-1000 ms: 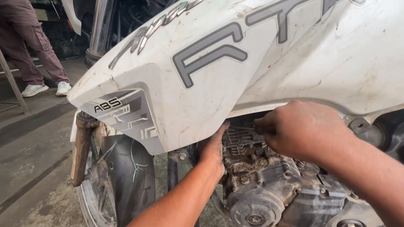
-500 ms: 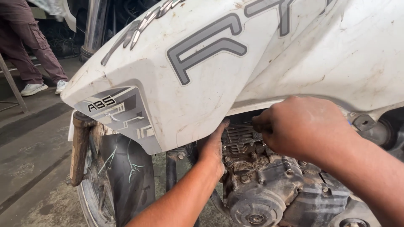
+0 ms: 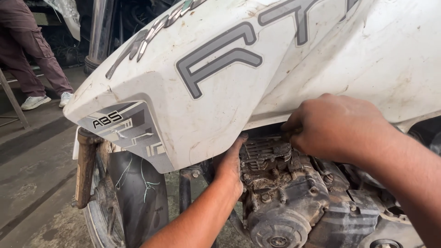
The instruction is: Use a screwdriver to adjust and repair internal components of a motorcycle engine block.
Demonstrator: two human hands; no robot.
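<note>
A dirty white motorcycle fairing panel (image 3: 220, 87) with grey lettering fills the upper view. My left hand (image 3: 232, 163) reaches up behind its lower edge, fingers hidden behind the panel, thumb against the rim. My right hand (image 3: 337, 126) is curled at the panel's underside above the grimy engine (image 3: 294, 202); its fingertips pinch at something small that I cannot make out. The cylinder fins (image 3: 259, 151) sit between the two hands.
The front wheel with black mudguard (image 3: 133, 197) and a rusty fork leg (image 3: 85, 170) stand at lower left. Another person's legs in maroon trousers and white shoes (image 3: 34, 59) are at the far upper left. Concrete floor (image 3: 32, 165) lies to the left.
The view has shifted slightly; both hands stay at the panel's lower edge, with the right hand a little lower and closer to the engine fins.
</note>
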